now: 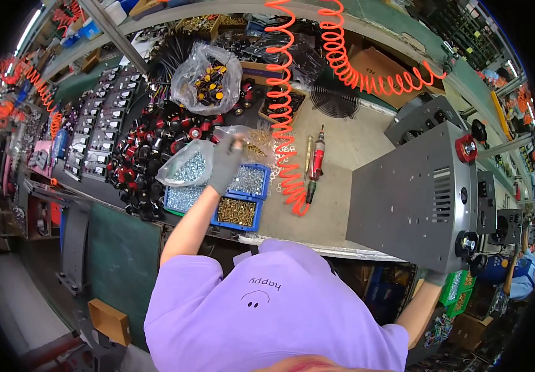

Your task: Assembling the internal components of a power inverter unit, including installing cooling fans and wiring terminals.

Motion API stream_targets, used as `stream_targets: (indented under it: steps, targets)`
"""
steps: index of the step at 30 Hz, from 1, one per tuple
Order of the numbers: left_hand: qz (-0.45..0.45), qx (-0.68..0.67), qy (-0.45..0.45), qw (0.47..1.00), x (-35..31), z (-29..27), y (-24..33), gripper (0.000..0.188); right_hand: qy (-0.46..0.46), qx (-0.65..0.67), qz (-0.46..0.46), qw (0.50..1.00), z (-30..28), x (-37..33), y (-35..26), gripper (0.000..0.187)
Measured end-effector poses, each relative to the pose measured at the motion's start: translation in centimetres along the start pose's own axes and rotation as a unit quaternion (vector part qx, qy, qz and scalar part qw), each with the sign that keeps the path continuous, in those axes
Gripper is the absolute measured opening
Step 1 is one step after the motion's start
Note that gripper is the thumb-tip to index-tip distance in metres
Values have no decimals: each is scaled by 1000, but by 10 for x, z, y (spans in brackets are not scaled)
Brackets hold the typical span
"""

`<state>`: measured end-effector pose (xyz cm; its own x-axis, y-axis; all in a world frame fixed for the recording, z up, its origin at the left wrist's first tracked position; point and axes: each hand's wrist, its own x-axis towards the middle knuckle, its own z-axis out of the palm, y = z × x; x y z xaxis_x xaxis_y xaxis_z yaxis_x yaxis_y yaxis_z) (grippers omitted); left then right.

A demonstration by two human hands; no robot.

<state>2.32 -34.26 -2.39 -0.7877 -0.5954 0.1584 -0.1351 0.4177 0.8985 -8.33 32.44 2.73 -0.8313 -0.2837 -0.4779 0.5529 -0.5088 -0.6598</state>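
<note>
My left hand (225, 166), in a grey glove, reaches over the small-parts bins beside a clear bag (249, 137) of brass-coloured parts. Its fingers are too blurred to show what they hold, if anything. Below it is a blue divided bin (261, 214) with silver hardware and brass-coloured screws (236, 211). An open plastic bag (167, 170) of silver hardware lies left of the wrist. My right hand (435, 277), also gloved, is at the near lower edge of a grey metal housing (397, 192) with vent slots and a red knob (466, 149). Its fingers are mostly hidden.
A red-and-black power screwdriver (318, 158) lies on the bench near an orange coiled hose (283, 80). Black and red knobs (150, 149) pile up at left, near a bag (205, 80) with yellow-topped parts. A round black fan guard (334, 102) lies at the back.
</note>
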Motion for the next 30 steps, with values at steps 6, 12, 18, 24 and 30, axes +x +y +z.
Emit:
stream_targets:
  steps: [6, 12, 18, 24, 30]
  targets:
    - [37, -106, 132, 985, 119, -37, -22, 21, 68, 21, 55, 996, 31, -37, 162, 19]
    - [92, 244, 142, 955, 232, -24, -75, 28, 203, 17, 152, 967, 103, -36, 230, 11]
    - [15, 430, 54, 901, 265, -2, -91, 41, 227, -66, 169, 957, 152, -19, 230, 11]
    - [-37, 528, -84, 844, 259, -13, -87, 32, 234, -120, 211, 941, 153, -4, 233, 14]
    - [-61, 448, -46, 891, 252, -29, -89, 33, 183, -139, 196, 953, 158, 14, 227, 14]
